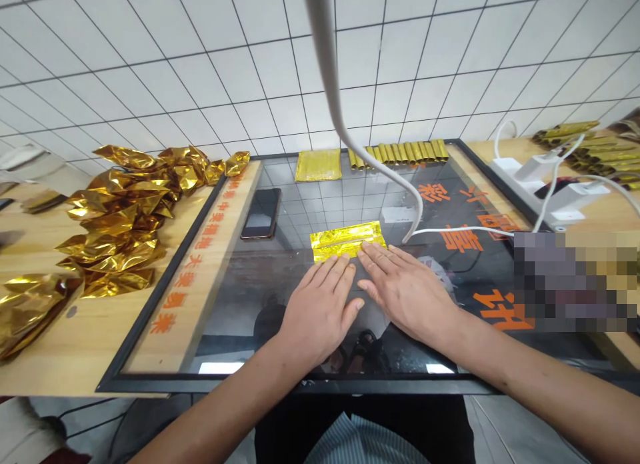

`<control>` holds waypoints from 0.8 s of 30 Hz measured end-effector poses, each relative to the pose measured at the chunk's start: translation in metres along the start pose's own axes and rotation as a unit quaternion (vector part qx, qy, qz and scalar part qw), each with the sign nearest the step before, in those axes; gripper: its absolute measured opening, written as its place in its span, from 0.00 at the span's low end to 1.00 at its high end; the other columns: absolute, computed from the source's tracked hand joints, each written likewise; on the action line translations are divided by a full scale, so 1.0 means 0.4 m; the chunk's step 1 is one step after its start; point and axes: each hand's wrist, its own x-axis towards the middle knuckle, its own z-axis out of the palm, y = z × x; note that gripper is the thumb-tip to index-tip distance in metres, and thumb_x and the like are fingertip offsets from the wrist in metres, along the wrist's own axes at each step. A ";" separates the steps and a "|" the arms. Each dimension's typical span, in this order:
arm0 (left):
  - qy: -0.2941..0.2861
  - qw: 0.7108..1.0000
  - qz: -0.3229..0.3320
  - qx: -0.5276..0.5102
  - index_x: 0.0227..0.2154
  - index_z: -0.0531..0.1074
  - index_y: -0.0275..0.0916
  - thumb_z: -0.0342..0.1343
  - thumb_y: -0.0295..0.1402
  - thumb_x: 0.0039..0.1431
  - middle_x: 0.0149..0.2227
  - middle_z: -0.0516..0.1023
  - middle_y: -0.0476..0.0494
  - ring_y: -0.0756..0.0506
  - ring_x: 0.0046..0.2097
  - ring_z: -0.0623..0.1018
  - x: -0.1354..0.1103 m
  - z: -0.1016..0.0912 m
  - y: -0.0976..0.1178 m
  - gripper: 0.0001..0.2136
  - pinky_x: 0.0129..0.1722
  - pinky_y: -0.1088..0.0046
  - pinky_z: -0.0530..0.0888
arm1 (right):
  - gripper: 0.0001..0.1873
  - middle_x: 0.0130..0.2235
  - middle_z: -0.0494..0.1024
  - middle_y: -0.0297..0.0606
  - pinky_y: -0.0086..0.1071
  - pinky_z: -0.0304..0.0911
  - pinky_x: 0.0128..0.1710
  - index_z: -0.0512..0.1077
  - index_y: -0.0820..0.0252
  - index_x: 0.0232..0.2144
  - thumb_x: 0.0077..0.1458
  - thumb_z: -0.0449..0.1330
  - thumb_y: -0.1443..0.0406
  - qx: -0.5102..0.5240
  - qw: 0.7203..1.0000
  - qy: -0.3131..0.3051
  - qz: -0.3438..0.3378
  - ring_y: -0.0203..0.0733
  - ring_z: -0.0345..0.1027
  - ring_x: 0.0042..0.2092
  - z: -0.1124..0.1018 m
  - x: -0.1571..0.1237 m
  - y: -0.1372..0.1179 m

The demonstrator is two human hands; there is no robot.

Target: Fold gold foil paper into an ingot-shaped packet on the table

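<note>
- Gold foil [345, 236] flat on dark glass [225, 337], around the middle (with orange lettering [463, 241] to either side), a lengthwise line across its face.
- Left hand [320, 301]: spread flat, palm down, fingers side by side, tips at the foil's near edge, thumb turned inward.
- Right hand [403, 281]: likewise flat, fingertips on the foil's near right part, thumb towards the left.
- Along the far frame: a yellow-gold square [319, 165], next to a row of rolls [400, 155].
- Leftward on the glass: a dark phone [261, 214]; beyond, on the wooden counter [50, 379], crumpled gold wraps [125, 217].
- Rightward: a white power strip [507, 177], near more rolls.
- Overhead: a white cable [340, 104], bent down just beyond the right hand.
</note>
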 end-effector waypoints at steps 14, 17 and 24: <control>0.057 0.996 -0.031 0.060 0.62 0.75 0.31 0.45 0.41 0.79 0.66 0.78 0.31 0.35 0.66 0.78 -0.048 -0.044 -0.053 0.23 0.68 0.50 0.73 | 0.28 0.71 0.70 0.55 0.51 0.60 0.73 0.71 0.70 0.69 0.77 0.49 0.60 0.015 1.000 0.000 0.015 0.55 0.67 0.71 0.005 0.002 -0.004; 0.057 0.997 0.012 0.057 0.64 0.73 0.30 0.46 0.40 0.79 0.70 0.73 0.31 0.35 0.70 0.74 -0.012 -0.046 -0.045 0.23 0.70 0.54 0.71 | 0.28 0.70 0.71 0.55 0.51 0.58 0.73 0.72 0.70 0.68 0.77 0.49 0.60 0.015 1.000 0.001 0.020 0.54 0.68 0.71 0.008 0.002 -0.006; 0.029 0.999 0.017 0.016 0.61 0.75 0.33 0.47 0.39 0.79 0.65 0.78 0.31 0.35 0.65 0.78 0.014 -0.039 -0.059 0.20 0.64 0.55 0.75 | 0.23 0.56 0.85 0.53 0.50 0.64 0.60 0.81 0.66 0.54 0.78 0.49 0.60 0.005 0.998 0.019 0.058 0.55 0.81 0.54 -0.036 0.018 0.046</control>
